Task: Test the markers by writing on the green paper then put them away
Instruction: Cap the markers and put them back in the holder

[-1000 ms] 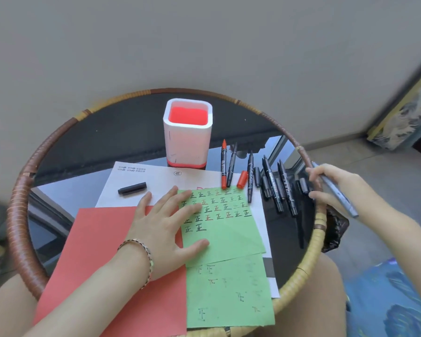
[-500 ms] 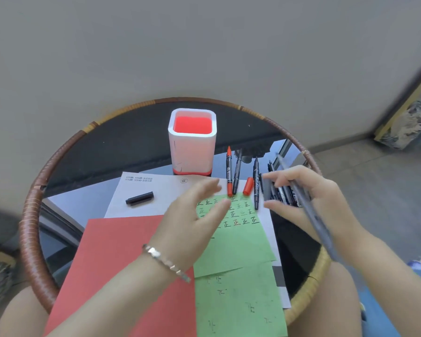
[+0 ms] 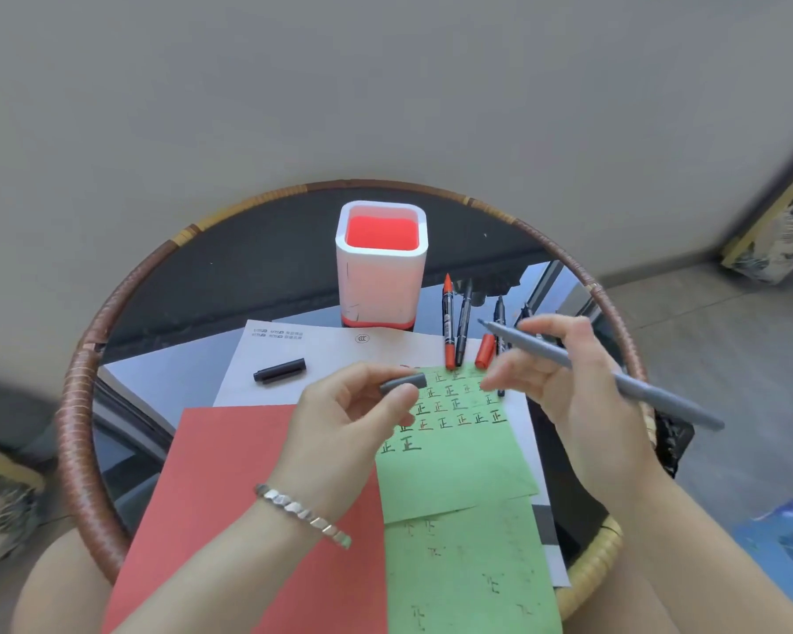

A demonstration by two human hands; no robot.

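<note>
Left hand [image 3: 353, 414] pinches a short grey cap [image 3: 404, 382] between thumb and fingertips, lifted clear of the sheets. I read that as parking the cap where it can go straight back on. Right hand [image 3: 564, 382] grasps the grey marker [image 3: 651, 395] near its front end, the barrel slanting back over the table rim [image 3: 111, 313] and the tip aimed toward the cap. The tip is blurred, so I can't confirm a bare nib. The green paper [image 3: 454, 469] lies right under both hands, its upper rows already filled with marks, the lower part free, so there is space for the test stroke. It overlaps a red sheet [image 3: 248, 473] and a white sheet [image 3: 294, 354]. The white pen holder [image 3: 378, 286] stands just behind, looking empty. Other markers [image 3: 449, 327] lie beside it, apparently waiting their turn. A black cap [image 3: 279, 371] sits loose on the white sheet.
</note>
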